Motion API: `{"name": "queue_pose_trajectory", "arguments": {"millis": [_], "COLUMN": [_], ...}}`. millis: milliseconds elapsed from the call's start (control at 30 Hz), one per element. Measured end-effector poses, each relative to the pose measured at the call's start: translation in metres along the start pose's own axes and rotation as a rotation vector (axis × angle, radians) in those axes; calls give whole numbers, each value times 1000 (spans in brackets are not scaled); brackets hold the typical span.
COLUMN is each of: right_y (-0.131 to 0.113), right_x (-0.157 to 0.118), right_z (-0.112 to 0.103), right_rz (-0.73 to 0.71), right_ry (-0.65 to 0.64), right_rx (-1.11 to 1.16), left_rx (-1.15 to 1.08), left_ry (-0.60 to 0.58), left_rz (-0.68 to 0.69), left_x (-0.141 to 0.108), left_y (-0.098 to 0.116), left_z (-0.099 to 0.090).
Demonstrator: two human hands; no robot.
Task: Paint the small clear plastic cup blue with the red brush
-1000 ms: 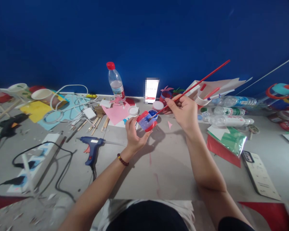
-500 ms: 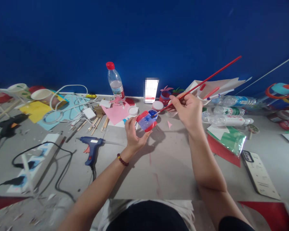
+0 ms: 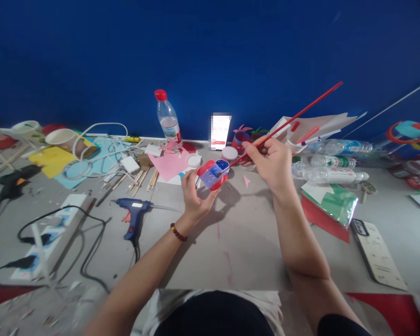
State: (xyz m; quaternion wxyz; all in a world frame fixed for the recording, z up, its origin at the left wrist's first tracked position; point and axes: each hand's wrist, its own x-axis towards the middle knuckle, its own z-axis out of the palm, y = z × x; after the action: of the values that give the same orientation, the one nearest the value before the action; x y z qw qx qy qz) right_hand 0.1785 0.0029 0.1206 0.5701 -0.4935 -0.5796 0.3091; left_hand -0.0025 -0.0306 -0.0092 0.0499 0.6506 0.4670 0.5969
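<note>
Between the fingers and thumb of my left hand (image 3: 195, 198) is a small piece (image 3: 210, 176) with red ends and a translucent middle streaked with blue paint; its exact kind I cannot make out. My right hand (image 3: 273, 161) pinches a long red paintbrush (image 3: 301, 112) by its lower handle. The bristles touch the blue-streaked middle. Just behind the piece stands an open jar of blue paint (image 3: 222, 164), partly covered by it. A round pinkish-white lid (image 3: 229, 153) lies beyond the jar.
A blue glue gun (image 3: 135, 214) and a power strip (image 3: 56, 238) with cables lie to the left. A red-capped bottle (image 3: 168, 119) and a lit phone (image 3: 220, 131) stand near the wall. On the right are plastic bottles (image 3: 336, 175), coloured sheets (image 3: 331, 203) and a cased phone (image 3: 378, 254).
The brush tip has moved left and down, from beside the paint jar onto the middle of the held piece. My right hand has shifted slightly left. Blue paint now covers more there.
</note>
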Motion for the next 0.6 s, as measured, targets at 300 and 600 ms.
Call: {"name": "queue_pose_trajectory", "arguments": {"millis": [300, 600], "right_y": [4, -6], "right_x": [3, -6], "right_z": [-4, -7], "right_rz": [-21, -261], "right_ry": [33, 92], "right_rx": [-56, -334], "left_rx": [2, 36], "left_ry": [10, -10], "left_rz": [36, 38], "left_x": [0, -3], "left_y": [1, -3], "left_z": [-2, -2]}}
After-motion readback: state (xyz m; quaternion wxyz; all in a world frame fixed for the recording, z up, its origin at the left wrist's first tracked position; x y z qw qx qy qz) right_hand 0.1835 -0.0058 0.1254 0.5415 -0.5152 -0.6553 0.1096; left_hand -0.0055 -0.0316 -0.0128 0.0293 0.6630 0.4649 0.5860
